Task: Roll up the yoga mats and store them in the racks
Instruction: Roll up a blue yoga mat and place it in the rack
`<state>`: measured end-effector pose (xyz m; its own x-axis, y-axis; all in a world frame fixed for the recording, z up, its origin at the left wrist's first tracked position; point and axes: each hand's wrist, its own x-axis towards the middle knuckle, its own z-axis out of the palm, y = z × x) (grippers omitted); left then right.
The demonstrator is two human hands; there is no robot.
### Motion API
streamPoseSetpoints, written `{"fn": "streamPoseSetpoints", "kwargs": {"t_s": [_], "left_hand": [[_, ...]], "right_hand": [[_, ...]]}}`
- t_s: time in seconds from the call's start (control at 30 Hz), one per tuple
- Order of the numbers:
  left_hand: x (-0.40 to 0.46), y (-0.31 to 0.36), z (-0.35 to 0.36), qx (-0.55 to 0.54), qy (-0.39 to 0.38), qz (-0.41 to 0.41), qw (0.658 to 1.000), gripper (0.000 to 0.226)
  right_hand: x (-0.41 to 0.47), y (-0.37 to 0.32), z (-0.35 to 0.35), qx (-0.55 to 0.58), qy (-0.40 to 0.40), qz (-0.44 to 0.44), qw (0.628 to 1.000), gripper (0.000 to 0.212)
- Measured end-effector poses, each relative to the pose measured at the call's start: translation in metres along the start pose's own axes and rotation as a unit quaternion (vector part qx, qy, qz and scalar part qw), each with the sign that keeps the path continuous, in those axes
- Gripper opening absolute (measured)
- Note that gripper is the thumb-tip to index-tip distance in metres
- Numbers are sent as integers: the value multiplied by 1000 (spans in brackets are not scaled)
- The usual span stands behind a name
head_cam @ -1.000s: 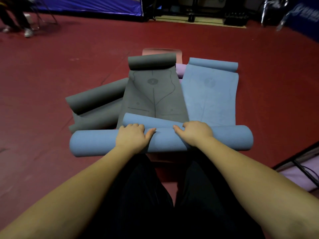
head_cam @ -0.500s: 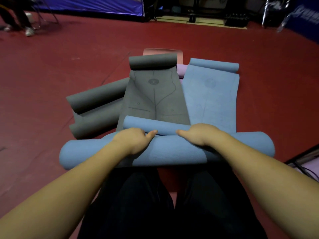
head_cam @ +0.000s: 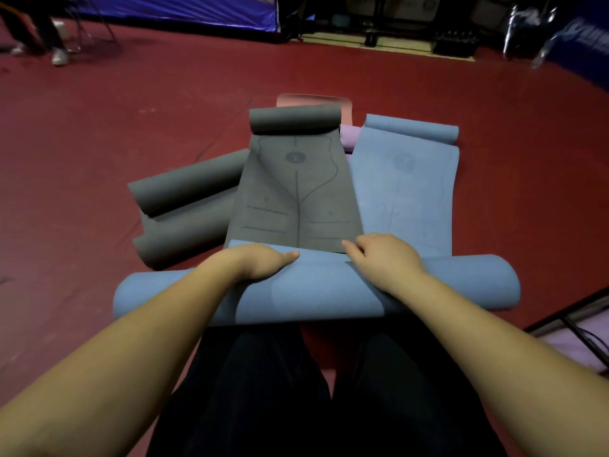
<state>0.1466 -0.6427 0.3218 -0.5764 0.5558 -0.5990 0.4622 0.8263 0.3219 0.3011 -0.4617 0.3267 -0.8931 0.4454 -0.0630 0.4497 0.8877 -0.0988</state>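
Red gym floor [head_cam: 99, 133] all around, with a blue curtain [head_cam: 184, 8] along the back wall and somebody's legs and white shoes [head_cam: 59, 56] up in the far left corner.

Right in front of the knees is a rolled blue mat [head_cam: 313, 295], lying crosswise, sticking out well past both arms. Both hands sit on top of it, along its far edge. The left hand [head_cam: 260, 263] is palm down on the roll with the fingers wrapped over the far side and the thumb pointing toward the middle. The right hand [head_cam: 385, 255] is on the same far edge, fingers curled down onto the mat, knuckles up. So both hands are gripping the roll, not just hovering, with a gap of bare blue between them.

Just past the roll, a gray mat [head_cam: 296, 199] with printed lines lies mostly flat, its far end curled up. Beside it on the right is a flat light blue mat [head_cam: 405, 192], also curled at the far end. Off to the left is another gray mat [head_cam: 188, 209], loosely rolled and lying at an angle. A bit of pink mat [head_cam: 313, 99] and a purple one [head_cam: 349, 135] peek out behind them.
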Motion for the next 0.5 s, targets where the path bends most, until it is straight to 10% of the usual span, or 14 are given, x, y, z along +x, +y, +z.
{"fn": "streamPoseSetpoints", "kwargs": {"t_s": [0.27,0.5], "left_hand": [[24,6,-8,-3,-22,10,1000,66],[20,-5,5,72,298,38,951,39]], "right_hand": [[-30,0,20,-80,38,-15,996,93],[-7,-2,17,-76,16,-6,997,66]]}}
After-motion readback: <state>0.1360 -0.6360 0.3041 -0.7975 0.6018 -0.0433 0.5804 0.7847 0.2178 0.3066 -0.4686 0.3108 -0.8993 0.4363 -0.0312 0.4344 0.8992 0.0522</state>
